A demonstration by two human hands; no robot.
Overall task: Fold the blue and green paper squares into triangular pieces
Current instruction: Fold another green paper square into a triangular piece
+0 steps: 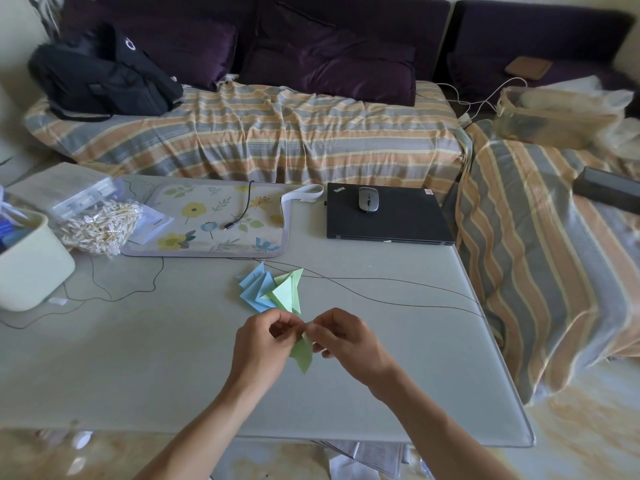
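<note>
Item: light green folded paper piece (303,355), thin sheet, pointed lower tip, held above the pale grey tabletop (398,341) near its front-centre. Left hand (261,344) pinches its upper left part with curled fingers; right hand (346,337) pinches the upper right, fingers likewise curled round the paper. The fold in hand appears partly made.

Finished stock: fanned pile of blue folded triangles (254,287) touching a cluster of green folded triangles (287,289), lying on the tabletop just beyond the hands.

Handling, as judged: the paper is very light, limp until creased, easily torn or dented and prone to slide on the smooth surface; best taken at corners and along fold lines with fingertip pressure, the crease run flat.

Room: open tabletop lies left, right and in front of the hands. A thin dark cable (381,289) crosses beyond the piles toward the right edge. A floral mat (207,220), closed black laptop (384,216) with grey mouse (368,199), and a pale bin (31,265) stand well apart at the rear and left.
</note>
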